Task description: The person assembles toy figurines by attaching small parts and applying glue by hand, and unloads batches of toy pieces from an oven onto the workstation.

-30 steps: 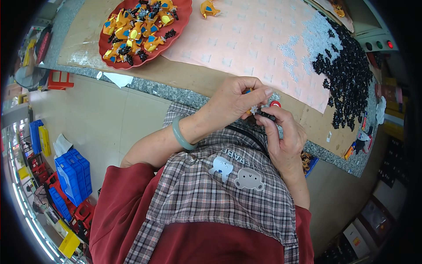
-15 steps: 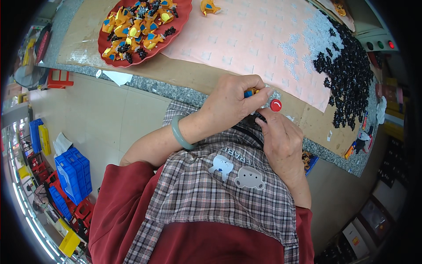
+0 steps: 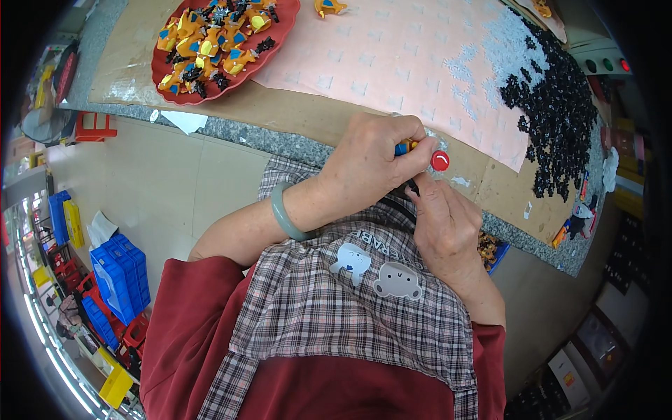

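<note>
My left hand [image 3: 374,157], a green bangle on its wrist, is closed on a small orange-and-blue figurine [image 3: 404,148], mostly hidden by the fingers. Close beside it, my right hand [image 3: 448,220] pinches a small black piece [image 3: 413,186] between thumb and forefinger. The black piece is just below the figurine; whether the two touch, I cannot tell. Just beyond my fingertips is a round red cap [image 3: 439,161] at the table's near edge. On the far left of the table, a red scalloped plate [image 3: 283,33] holds several orange figurines [image 3: 208,47] with black spiky pieces among them.
A pink sheet [image 3: 364,63] covers much of the cardboard-topped table. At its right lie a heap of small black pieces [image 3: 560,119] and pale white-blue pieces [image 3: 514,49]. A lone figurine [image 3: 327,8] lies beyond the plate. Blue crates [image 3: 120,276] stand on the floor at left.
My right hand has shifted slightly down and its fingertips have drawn closer under the left thumb. The left hand stays nearly in place, still gripping the figurine.
</note>
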`<move>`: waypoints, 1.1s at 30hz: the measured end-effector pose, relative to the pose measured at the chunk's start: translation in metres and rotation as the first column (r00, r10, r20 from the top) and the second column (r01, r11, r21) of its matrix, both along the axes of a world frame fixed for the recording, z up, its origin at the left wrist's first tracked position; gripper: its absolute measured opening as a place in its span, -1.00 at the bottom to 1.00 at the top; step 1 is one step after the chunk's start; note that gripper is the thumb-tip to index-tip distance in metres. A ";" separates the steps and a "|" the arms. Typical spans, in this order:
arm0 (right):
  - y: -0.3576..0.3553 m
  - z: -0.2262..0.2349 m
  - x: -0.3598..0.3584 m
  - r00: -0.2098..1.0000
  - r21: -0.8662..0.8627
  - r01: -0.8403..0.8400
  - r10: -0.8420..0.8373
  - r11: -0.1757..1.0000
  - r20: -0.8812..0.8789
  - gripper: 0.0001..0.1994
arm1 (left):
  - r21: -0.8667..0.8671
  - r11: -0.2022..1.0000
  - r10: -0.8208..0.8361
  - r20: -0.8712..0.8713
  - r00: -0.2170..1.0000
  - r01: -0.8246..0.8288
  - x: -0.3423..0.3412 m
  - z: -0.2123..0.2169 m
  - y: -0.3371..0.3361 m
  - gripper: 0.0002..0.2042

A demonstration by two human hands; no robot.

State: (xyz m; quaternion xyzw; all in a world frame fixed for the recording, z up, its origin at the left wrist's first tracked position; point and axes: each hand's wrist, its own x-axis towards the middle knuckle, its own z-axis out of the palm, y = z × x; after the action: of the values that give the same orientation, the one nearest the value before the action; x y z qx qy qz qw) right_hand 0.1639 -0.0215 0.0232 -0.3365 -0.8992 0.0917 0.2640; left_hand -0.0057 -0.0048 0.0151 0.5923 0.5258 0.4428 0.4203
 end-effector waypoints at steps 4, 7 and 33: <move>0.000 0.000 0.001 1.000 -0.028 -0.013 0.013 1.000 -0.004 -0.70 | -0.048 0.998 -0.045 -0.003 0.999 0.044 0.000 -0.001 -0.001 -0.78; 0.000 -0.001 0.002 1.000 -0.042 -0.018 0.019 0.999 0.008 -0.70 | -0.044 0.998 -0.035 0.020 0.999 0.035 0.003 -0.007 -0.003 -0.79; 0.047 0.007 0.037 0.982 -0.285 0.145 -0.172 0.948 -0.072 -0.85 | -0.026 0.982 0.188 0.037 0.982 -0.187 -0.065 0.000 0.021 -0.88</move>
State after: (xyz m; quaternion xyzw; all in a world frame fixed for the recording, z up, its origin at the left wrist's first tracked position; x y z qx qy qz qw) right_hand 0.2014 0.0253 0.0297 -0.4369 -0.8336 0.2115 0.2636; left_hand -0.0702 0.0162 0.0147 0.5267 0.5759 0.4858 0.3937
